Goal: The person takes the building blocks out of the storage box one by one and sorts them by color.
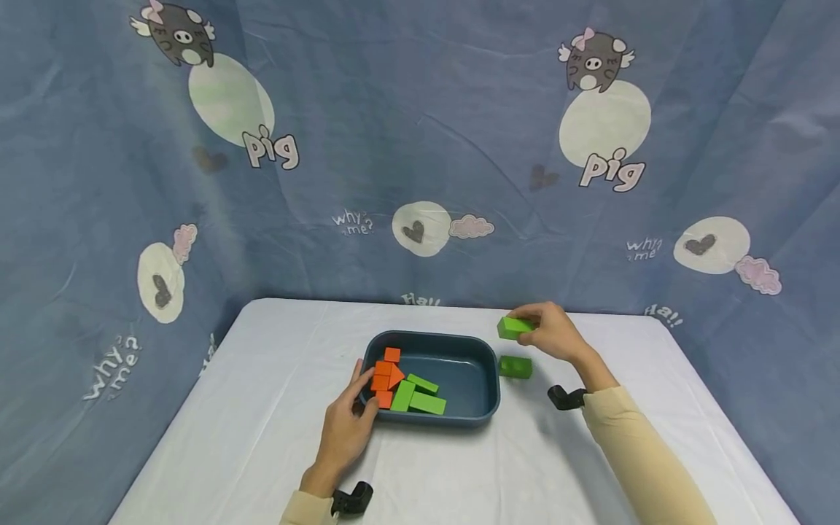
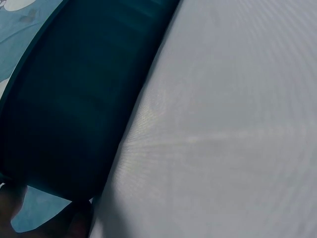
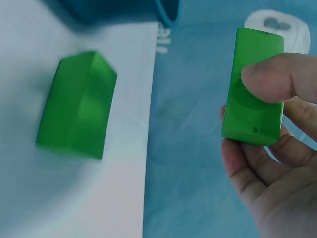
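My right hand (image 1: pixel 551 334) pinches a green rectangular block (image 3: pixel 253 84) between thumb and fingers, raised right of the tray's far corner. Below it another green block (image 1: pixel 515 367) lies on the table beside the tray's right wall; in the right wrist view this block (image 3: pixel 77 105) shows at left. The left hand (image 1: pixel 348 426) touches the left end of the dark blue tray (image 1: pixel 433 419), its fingers extended along the rim and the thumb at the near corner. Inside sit several orange blocks (image 1: pixel 381 382), one pointed, and three flat green blocks (image 1: pixel 428 403) against the near wall.
A white cloth (image 1: pixel 262 394) covers the table. Behind it hangs a blue curtain (image 1: pixel 367 109) printed with pigs and lettering. Each wrist wears a black camera mount, the left one (image 1: pixel 353 499) near the front and the right one (image 1: pixel 566 398) right of the tray.
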Available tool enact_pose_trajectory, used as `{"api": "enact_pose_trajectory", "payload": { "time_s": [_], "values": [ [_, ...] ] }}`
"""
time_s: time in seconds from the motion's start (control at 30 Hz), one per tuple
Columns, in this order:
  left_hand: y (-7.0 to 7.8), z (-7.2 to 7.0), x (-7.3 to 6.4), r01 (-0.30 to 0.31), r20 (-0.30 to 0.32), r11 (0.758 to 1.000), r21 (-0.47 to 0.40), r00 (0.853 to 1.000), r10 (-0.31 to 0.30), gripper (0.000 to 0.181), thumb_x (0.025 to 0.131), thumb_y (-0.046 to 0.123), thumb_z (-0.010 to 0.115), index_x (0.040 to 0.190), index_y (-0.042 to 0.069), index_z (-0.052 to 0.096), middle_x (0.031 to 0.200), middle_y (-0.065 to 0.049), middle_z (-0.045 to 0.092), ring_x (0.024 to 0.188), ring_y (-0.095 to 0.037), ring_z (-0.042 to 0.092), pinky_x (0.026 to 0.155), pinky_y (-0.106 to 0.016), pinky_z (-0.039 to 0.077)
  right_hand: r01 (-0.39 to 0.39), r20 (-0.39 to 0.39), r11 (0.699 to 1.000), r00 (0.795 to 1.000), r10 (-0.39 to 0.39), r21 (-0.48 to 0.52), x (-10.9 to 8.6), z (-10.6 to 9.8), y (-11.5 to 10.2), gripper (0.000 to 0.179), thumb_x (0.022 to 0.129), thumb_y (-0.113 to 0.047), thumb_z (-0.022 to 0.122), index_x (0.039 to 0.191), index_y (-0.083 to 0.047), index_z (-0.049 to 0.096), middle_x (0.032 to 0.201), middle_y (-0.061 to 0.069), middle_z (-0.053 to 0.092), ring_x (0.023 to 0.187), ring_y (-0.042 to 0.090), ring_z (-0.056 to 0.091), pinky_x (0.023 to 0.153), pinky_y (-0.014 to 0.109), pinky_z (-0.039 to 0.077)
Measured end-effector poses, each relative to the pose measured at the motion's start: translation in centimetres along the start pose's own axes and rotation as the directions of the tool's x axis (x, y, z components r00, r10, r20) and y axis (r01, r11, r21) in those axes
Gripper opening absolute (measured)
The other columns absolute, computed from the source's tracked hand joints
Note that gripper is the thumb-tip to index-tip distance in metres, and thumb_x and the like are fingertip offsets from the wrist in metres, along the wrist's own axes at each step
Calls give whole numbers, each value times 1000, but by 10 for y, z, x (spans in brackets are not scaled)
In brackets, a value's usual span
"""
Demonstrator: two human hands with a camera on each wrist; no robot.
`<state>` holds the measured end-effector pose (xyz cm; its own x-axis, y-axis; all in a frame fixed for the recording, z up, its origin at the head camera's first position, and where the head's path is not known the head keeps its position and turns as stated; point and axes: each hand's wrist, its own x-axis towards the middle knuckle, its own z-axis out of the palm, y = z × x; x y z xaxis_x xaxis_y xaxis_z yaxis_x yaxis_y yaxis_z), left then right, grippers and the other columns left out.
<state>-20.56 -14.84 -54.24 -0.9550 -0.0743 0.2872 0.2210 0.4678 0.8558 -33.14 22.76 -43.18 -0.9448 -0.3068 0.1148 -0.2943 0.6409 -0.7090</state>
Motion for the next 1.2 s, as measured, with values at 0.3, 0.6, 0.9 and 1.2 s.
{"api": "enact_pose_trajectory", "payload": {
  "time_s": [0.3,0.6,0.9,1.2],
  "values": [
    [1,1,1,9,1,1000,9,1000,-9,55,94,4,64,148,10,55,162,-7,35,140,-25,45,97,-48,50,-38,-32,999,999,38,-11,-18,-19,27,43,75,4,75,118,0,74,110,13,73,95,25,67,83,42,51],
    [2,1,2,8,-6,1000,21,1000,-8,54,93,3,65,147,9,56,162,-4,35,139,-25,47,95,-47,51,-94,-58,993,994,90,-70,-38,-26,50,41,75,4,75,116,0,75,110,13,74,94,24,67,84,42,50],
    [1,1,0,8,-4,1000,18,1000,-8,54,93,3,65,147,8,56,162,-7,36,139,-25,47,95,-48,51,-107,-66,991,993,101,-85,-51,-23,70,39,75,7,74,113,3,75,106,14,74,93,26,67,84,45,50],
    [1,1,1,33,1,999,17,999,-33,54,94,4,64,148,10,55,163,-3,35,140,-23,45,94,-47,51,-139,-66,986,989,134,-87,-58,-18,85,42,71,7,74,112,2,76,105,12,75,95,25,67,86,44,49]
  ]
}}
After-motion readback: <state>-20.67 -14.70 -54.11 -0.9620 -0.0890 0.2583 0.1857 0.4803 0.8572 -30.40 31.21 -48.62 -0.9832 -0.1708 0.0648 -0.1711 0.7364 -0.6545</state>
